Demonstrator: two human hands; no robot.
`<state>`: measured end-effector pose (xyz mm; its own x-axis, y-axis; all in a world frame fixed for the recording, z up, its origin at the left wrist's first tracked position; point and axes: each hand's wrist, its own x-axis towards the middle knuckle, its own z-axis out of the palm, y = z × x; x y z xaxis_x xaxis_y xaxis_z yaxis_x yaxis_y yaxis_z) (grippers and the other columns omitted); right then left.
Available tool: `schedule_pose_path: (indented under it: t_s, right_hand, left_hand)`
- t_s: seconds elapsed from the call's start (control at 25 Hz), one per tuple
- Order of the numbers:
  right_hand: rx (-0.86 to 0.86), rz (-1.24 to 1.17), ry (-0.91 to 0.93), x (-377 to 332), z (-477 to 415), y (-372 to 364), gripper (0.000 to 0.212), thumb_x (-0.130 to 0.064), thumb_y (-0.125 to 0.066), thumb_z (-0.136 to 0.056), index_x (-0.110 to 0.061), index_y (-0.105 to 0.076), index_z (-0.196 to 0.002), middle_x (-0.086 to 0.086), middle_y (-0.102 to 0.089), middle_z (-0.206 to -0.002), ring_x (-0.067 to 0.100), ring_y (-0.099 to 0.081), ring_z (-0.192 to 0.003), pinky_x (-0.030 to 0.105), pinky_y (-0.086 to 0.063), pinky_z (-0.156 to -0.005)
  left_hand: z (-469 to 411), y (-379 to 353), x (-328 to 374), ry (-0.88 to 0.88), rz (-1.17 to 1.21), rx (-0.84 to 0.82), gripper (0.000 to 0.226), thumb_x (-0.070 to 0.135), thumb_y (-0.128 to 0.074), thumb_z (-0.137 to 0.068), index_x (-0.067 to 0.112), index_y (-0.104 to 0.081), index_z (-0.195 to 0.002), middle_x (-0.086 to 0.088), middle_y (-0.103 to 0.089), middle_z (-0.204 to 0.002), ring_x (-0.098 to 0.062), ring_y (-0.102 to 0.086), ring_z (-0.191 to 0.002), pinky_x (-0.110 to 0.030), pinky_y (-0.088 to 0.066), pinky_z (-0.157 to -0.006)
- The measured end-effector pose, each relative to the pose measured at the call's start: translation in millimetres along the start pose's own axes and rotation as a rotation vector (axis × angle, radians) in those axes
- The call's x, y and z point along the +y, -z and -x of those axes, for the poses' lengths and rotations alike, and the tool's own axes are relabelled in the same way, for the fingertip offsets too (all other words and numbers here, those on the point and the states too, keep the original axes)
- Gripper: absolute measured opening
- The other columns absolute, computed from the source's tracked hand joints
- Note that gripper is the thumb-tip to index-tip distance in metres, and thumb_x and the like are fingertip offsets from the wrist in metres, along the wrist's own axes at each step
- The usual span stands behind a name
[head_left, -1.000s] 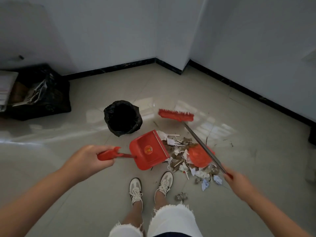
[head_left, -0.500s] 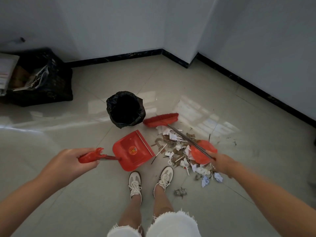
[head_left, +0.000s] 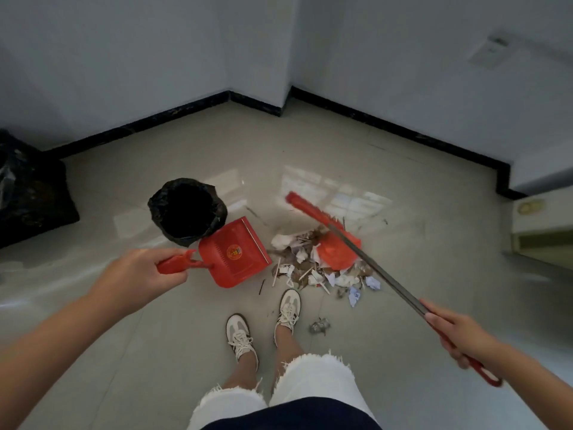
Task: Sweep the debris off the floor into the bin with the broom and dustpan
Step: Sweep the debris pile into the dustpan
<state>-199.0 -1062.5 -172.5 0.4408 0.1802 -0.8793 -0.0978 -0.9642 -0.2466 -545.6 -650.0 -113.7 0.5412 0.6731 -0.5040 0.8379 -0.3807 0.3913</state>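
Note:
My left hand point(head_left: 141, 273) grips the handle of a red dustpan point(head_left: 234, 252), whose pan lies on the floor just left of the debris pile point(head_left: 313, 270). That pile is paper scraps, sticks, brown bits and an orange-red piece point(head_left: 338, 252). My right hand point(head_left: 459, 333) holds the red end of the broom's metal stick point(head_left: 375, 270). The red broom head point(head_left: 307, 209) sits at the far side of the pile. A bin lined with a black bag point(head_left: 187, 211) stands open just behind the dustpan.
A crumpled scrap point(head_left: 319, 325) lies apart near my right shoe point(head_left: 288, 307). A large black bag point(head_left: 29, 193) sits at the left wall. Black skirting lines the walls, with a corner jutting out behind the pile. A low cabinet edge point(head_left: 542, 218) is at the right.
The broom head swung from left of the pile, by the bin, to the far right side. My right hand slid back up the stick to its red end. The dustpan moved closer to the bin.

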Motion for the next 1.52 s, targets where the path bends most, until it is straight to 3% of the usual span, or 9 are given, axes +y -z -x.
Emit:
schedule_pose_path:
  t_s: [0.24,0.36,0.44,0.52,0.72,1.04,1.16,1.36,1.52]
  right_hand:
    - [0.260,-0.453,-0.160,67.7,8.2,-11.0,0.040,-0.017,-0.046,-0.099,-0.034,-0.049,-0.135,0.008,-0.037,-0.053,0.016,-0.034,-0.038,0.018,-0.032,-0.036]
    - [0.309,-0.747,-0.320,85.9,-28.1,-2.2,0.032,-0.005,-0.040,-0.097,-0.027,-0.050,-0.117,0.006,-0.033,-0.057,0.013,-0.031,-0.025,0.013,-0.030,-0.031]
    - [0.305,-0.925,-0.421,88.3,-59.3,9.0,0.015,-0.004,-0.034,-0.098,-0.013,-0.045,-0.094,0.005,-0.030,-0.060,0.006,-0.030,-0.017,0.008,-0.027,-0.027]
    - [0.276,-0.921,-0.481,89.4,-88.3,13.9,0.028,-0.001,-0.028,-0.099,-0.010,-0.033,-0.072,0.005,-0.032,-0.053,0.003,-0.028,-0.014,0.005,-0.025,-0.025]
    - [0.115,-0.982,-0.558,77.3,-115.8,-20.4,0.034,0.009,-0.026,-0.093,-0.009,-0.035,-0.066,0.000,-0.035,-0.024,0.004,-0.032,-0.015,0.007,-0.028,-0.025]
    - [0.084,-0.764,-0.532,-11.8,-85.1,-97.7,0.028,0.015,-0.035,-0.080,-0.008,-0.039,-0.064,0.003,-0.035,-0.049,0.009,-0.031,-0.021,0.011,-0.031,-0.029]
    - [0.007,-0.706,-0.494,-71.5,-74.9,-150.2,0.025,0.015,-0.036,-0.079,-0.006,-0.041,-0.069,0.003,-0.037,-0.044,0.010,-0.033,-0.023,0.011,-0.031,-0.032]
    - [0.000,-0.918,-0.490,-102.7,-31.5,-165.3,0.029,0.007,-0.034,-0.091,-0.008,-0.035,-0.067,-0.001,-0.035,-0.029,0.004,-0.031,-0.019,0.008,-0.026,-0.026]
    - [0.137,-1.087,-0.450,-75.3,35.7,-188.9,0.029,0.012,-0.037,-0.090,-0.014,-0.038,-0.077,0.002,-0.036,-0.039,0.002,-0.030,-0.020,0.008,-0.024,-0.024]
  left_hand:
    - [-51.2,-5.3,77.3,-0.186,-0.046,-0.030,0.045,0.030,-0.078,-0.074,0.069,-0.057,-0.074,0.012,-0.067,-0.071,-0.009,-0.060,-0.064,-0.029,-0.047,-0.061]
    - [-72.3,-20.0,116.5,-0.246,-0.130,-0.063,0.027,0.036,-0.075,-0.076,0.058,-0.064,-0.088,0.010,-0.068,-0.072,-0.008,-0.059,-0.066,-0.033,-0.050,-0.063]
    - [-91.3,-33.7,142.3,-0.231,-0.271,-0.027,0.012,0.043,-0.069,-0.078,0.043,-0.070,-0.090,0.009,-0.066,-0.073,-0.014,-0.056,-0.068,-0.030,-0.045,-0.059]
    - [-107.6,-44.0,166.2,-0.233,-0.396,0.018,0.021,0.047,-0.062,-0.079,0.031,-0.072,-0.090,0.005,-0.065,-0.073,-0.019,-0.056,-0.070,-0.028,-0.041,-0.056]
    - [-134.8,-53.4,195.5,-0.291,-0.421,0.037,0.024,0.048,-0.063,-0.079,0.027,-0.072,-0.086,0.001,-0.065,-0.071,-0.023,-0.057,-0.070,-0.032,-0.045,-0.058]
    - [-134.7,-7.6,143.5,-0.446,-0.381,0.041,0.020,0.045,-0.065,-0.077,0.025,-0.071,-0.079,0.002,-0.064,-0.065,-0.023,-0.058,-0.066,-0.031,-0.047,-0.055]
    - [-130.3,10.4,109.3,-0.556,-0.368,-0.015,0.014,0.046,-0.066,-0.077,0.033,-0.071,-0.080,0.005,-0.064,-0.065,-0.023,-0.058,-0.066,-0.028,-0.043,-0.052]
    - [-140.1,35.9,47.1,-0.638,-0.363,-0.052,0.024,0.051,-0.065,-0.076,0.027,-0.069,-0.076,0.004,-0.060,-0.057,-0.020,-0.058,-0.060,-0.031,-0.048,-0.052]
    - [-133.5,40.2,17.2,-0.677,-0.344,-0.083,0.029,0.051,-0.066,-0.077,0.023,-0.071,-0.079,0.001,-0.063,-0.061,-0.021,-0.058,-0.062,-0.033,-0.049,-0.054]
